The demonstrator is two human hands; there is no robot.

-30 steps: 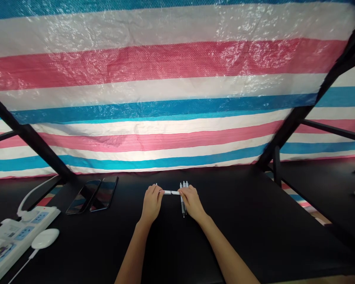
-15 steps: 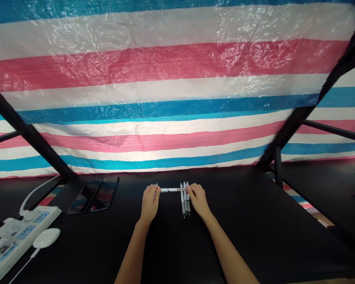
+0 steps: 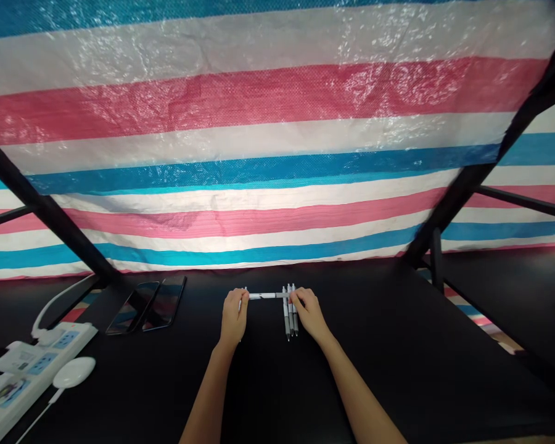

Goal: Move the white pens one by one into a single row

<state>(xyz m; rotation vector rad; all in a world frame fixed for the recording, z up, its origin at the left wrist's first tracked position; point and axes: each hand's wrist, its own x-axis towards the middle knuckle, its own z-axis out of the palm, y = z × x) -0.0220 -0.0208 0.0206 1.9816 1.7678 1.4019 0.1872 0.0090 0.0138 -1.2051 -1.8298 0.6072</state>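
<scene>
A white pen with a grey grip (image 3: 263, 296) lies crosswise between my two hands. My left hand (image 3: 234, 317) pinches its left end, and my right hand (image 3: 309, 311) closes on its right end. Below the pen's right part, several white and grey pens (image 3: 290, 317) lie side by side, tips toward me, with the held pen crossing over their upper parts. Part of another white pen (image 3: 240, 304) shows beside the fingers of my left hand, mostly covered by it. My fingertips hide both ends of the held pen.
Two dark phones (image 3: 133, 308) lie at the left on the black table (image 3: 277, 394). A white power strip (image 3: 41, 370) and a round white charger (image 3: 74, 372) with a cable are nearer the left edge. Black frame bars (image 3: 462, 191) rise at both sides before a striped sheet (image 3: 259, 179).
My left hand has shifted slightly left, and the held pen has moved a little left and up. My right hand has moved slightly left with it. The row of pens stays put.
</scene>
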